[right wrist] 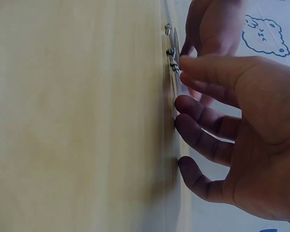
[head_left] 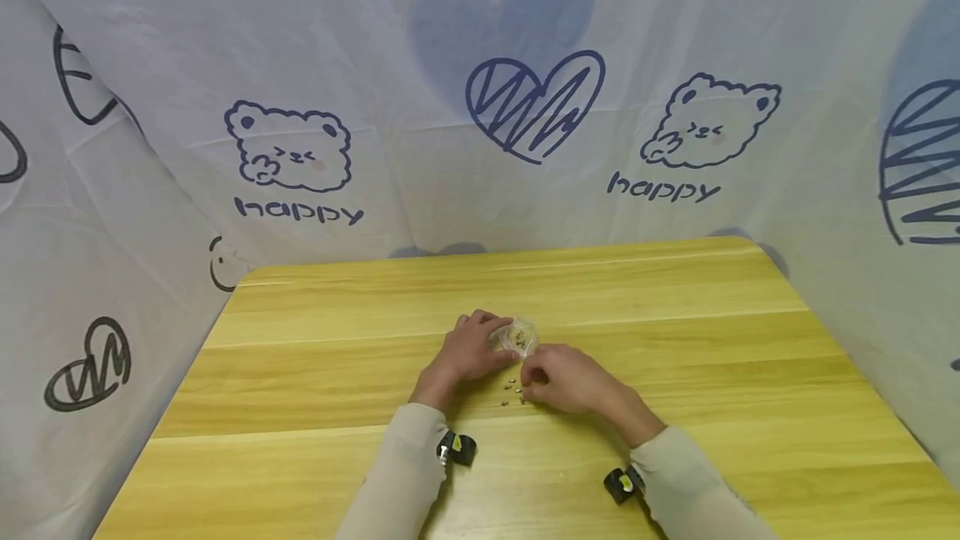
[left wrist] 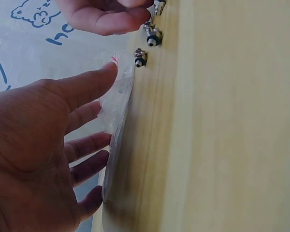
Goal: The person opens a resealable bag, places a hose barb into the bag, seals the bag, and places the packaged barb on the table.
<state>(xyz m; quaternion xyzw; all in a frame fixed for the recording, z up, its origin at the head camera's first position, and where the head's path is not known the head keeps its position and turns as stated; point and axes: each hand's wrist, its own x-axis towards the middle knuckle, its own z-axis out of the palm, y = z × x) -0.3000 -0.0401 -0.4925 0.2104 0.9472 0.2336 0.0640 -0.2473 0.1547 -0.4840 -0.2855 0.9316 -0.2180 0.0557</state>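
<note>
Observing two bare hands over a wooden table (head_left: 300,357), we place the clear bag (left wrist: 118,99) between them: directly beside the left hand (head_left: 471,348), within the span of its thumb and fingers, and just beyond the fingertips of the right hand (head_left: 567,377), on the side away from the person. Left hand: thumb and fingers apart with the bag held between them, thumb at the mouth by a red mark (left wrist: 114,60). Right hand: thumb and index fingertip close together, remaining fingers loosely bent; we cannot tell whether a piece is pinched there.

Loose metal fittings (left wrist: 140,57) lie on the table just beside the right hand's thumb and index fingertip, on the near side of the left thumb, by the mouth of the bag. We note a dark ring on some of them. Bagged fittings (head_left: 520,340) show through the plastic, between the left hand's thumb and index finger.

Counts: hands, two; bag, one; loose fittings, five as we make it from the head view, though they are tiny and partly hidden by the right hand. The bagged pieces overlap; we record several and no exact figure. Behind each hand we count one black wrist device (head_left: 457,447), two in all, at the cuffs of two pale sleeves (head_left: 397,473). Beyond both hands hangs a patterned cloth (head_left: 390,48), with two bear drawings, each above the word "happy"
</note>
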